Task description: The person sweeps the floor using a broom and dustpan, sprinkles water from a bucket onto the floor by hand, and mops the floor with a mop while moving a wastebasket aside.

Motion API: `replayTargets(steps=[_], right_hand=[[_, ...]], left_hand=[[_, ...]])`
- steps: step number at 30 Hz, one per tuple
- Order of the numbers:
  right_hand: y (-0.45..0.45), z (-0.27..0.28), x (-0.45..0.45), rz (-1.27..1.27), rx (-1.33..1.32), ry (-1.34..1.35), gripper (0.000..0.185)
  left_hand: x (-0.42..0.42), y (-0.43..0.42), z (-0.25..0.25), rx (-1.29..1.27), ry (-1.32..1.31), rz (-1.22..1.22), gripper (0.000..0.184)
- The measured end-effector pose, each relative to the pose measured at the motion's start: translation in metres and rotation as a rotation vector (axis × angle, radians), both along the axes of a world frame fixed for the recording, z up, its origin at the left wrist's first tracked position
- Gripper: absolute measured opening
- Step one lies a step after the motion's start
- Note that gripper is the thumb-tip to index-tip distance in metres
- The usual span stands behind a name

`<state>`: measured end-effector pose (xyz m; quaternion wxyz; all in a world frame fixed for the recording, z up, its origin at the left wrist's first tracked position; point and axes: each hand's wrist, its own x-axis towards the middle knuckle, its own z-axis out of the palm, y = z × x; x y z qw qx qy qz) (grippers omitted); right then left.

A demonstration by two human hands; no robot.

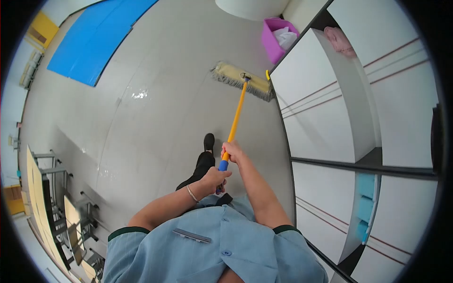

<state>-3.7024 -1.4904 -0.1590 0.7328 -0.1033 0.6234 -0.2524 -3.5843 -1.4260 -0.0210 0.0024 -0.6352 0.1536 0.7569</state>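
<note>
A wide flat dust mop [243, 79] with a pale top and grey fringe lies on the grey floor, its right end close to the white cabinets. Its yellow pole [237, 111] runs back toward my body and ends in a blue grip [223, 165]. My left hand [215, 180], with a bracelet at the wrist, is closed around the blue end of the pole. Farther up, my right hand [231, 152] wraps round the yellow part just above the blue grip.
White cabinets [316, 104] with red stripes line the right side. A pink bin [272, 41] with a white bag stands beyond the mop. Blue mats [96, 40] lie at the upper left. Tables [41, 203] and chairs stand at the lower left.
</note>
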Motion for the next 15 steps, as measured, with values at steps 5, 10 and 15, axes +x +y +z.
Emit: replayTargets(steps=[5,10,15], right_hand=[[-0.146,-0.028,-0.035,-0.010,0.068,-0.014,0.006],[-0.212,-0.020,-0.014,-0.057,0.033,-0.115,0.011],[-0.308,-0.036,-0.042,-0.172,0.069,-0.251,0.005]], left_hand=[[-0.035,-0.151,-0.041,-0.042,-0.023,-0.001,0.026],[-0.012,-0.218,-0.025,-0.097,-0.090,-0.181,0.026],[-0.032,-0.324,-0.029,-0.209,-0.177,-0.356,0.026]])
